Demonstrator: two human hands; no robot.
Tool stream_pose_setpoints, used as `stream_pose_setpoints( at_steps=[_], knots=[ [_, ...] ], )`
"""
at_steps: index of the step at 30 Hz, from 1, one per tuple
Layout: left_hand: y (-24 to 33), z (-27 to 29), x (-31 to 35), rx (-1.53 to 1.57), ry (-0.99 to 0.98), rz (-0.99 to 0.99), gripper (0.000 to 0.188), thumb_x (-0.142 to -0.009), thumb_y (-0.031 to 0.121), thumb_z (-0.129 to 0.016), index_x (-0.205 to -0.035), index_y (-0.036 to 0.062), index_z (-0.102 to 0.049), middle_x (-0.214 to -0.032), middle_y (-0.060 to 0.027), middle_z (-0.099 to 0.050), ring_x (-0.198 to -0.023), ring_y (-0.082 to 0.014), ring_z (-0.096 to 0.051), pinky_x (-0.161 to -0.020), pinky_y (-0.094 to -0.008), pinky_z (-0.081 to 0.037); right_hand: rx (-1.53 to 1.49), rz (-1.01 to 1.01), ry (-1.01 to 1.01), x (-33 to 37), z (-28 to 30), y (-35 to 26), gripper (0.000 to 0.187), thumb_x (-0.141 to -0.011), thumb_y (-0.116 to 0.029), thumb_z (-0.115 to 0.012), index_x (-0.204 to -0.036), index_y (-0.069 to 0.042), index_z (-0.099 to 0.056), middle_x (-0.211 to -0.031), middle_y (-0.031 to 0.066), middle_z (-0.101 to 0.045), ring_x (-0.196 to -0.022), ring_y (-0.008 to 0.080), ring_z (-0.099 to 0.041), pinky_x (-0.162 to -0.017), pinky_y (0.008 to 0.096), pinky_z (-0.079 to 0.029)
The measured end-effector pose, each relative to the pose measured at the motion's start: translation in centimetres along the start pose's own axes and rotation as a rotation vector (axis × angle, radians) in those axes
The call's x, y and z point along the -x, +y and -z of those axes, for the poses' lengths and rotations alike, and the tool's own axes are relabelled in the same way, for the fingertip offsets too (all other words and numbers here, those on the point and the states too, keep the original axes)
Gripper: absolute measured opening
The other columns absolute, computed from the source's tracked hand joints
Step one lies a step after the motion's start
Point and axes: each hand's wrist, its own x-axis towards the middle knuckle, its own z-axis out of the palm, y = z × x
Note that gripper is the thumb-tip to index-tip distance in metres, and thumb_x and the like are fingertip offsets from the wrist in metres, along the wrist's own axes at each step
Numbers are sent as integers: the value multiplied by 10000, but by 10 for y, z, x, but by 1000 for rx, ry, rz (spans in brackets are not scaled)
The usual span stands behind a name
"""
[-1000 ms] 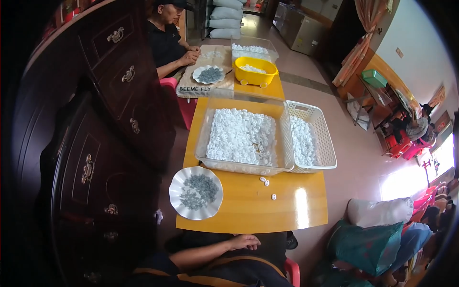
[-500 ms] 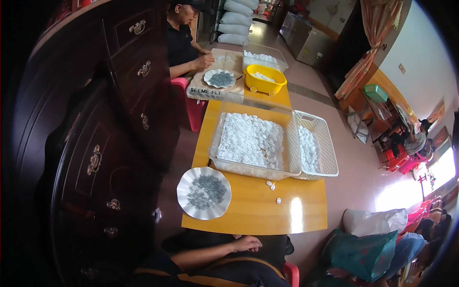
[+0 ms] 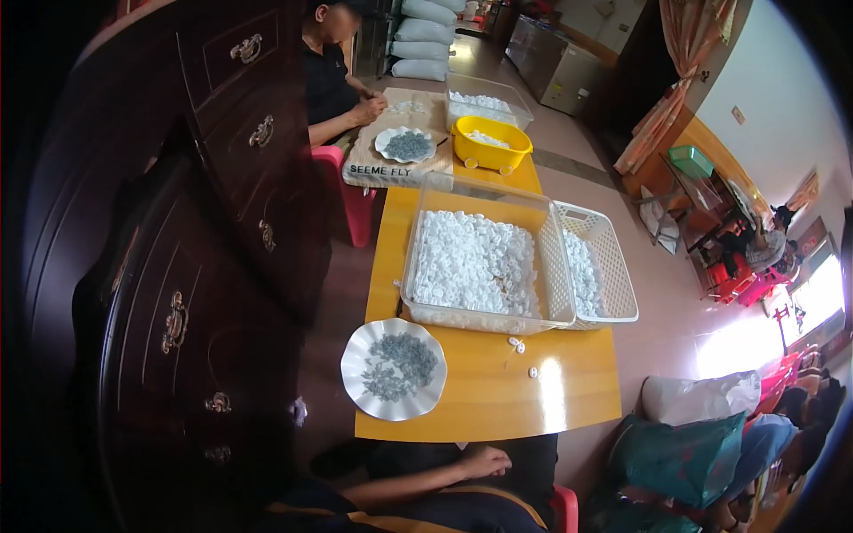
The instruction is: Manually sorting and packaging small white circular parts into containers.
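Observation:
My left hand lies low over my dark-clothed lap, just below the table's front edge. Its fingers are curled, and whatever they may hold is hidden. My right hand does not show. Nearest on the table is a white scalloped plate with a heap of small grey pieces. Behind it stands a clear plastic bin, filled with small white oval pieces. Several loose white pieces lie in front of that bin.
A white slatted basket adjoins the bin. Beyond stand a yellow tub, another clear bin and a second plate. A co-worker sits far left. Dark drawers flank the left; sacks lie right.
The whole view has shifted a little, so the table and bins sit farther right. My left hand has moved slightly right, still over the lap. The loose white pieces stay in place.

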Motion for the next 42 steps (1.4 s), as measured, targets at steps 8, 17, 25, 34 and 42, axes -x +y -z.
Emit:
stream_pose_setpoints(
  at_steps=[8, 17, 25, 34, 42],
  knots=[
    [-17, 5, -7, -28, 54, 29, 252, -967, 286, -641, -953, 60, -752, -796, -19, -749, -674, -96, -699, -629, -239, -545, 55, 3, -43, -19, -25, 11, 357, -801, -162, -660, -1141, -55, -685, -1045, 227, -711, -1014, 356, -698, -831, 425, -537],
    [-17, 17, -8, 49, -17, 88, 320, -1048, 332, -557, -1053, 56, -719, -863, -20, -695, -748, -91, -635, -656, -228, -526, 63, -46, -49, -38, -85, 88, 354, -807, -166, -643, -1144, -64, -681, -1050, 232, -710, -1024, 369, -694, -825, 431, -536],
    [-26, 23, -11, 124, 14, 116, 336, -1016, 352, -592, -1008, 42, -722, -826, -36, -702, -732, -122, -660, -650, -243, -534, -60, -60, -64, -65, -95, 83, 348, -874, -237, -595, -1172, -85, -689, -1128, 235, -699, -1108, 401, -664, -856, 464, -530],
    [-29, 28, -10, 97, 36, 149, 319, -1035, 353, -579, -1018, 64, -711, -836, 3, -669, -744, -86, -613, -664, -218, -502, -65, -37, -114, -67, -78, 49, 372, -923, -277, -572, -1205, -65, -692, -1174, 228, -698, -1128, 424, -650, -902, 488, -527],
    [-36, 28, -6, 105, 77, 123, 305, -1020, 325, -599, -1017, 47, -723, -831, -18, -689, -733, -95, -632, -671, -224, -520, 430, 256, -231, 34, 213, -146, 200, -890, -216, -661, -1050, -117, -727, -989, 159, -728, -958, 351, -719, -761, 439, -573]
  ],
)
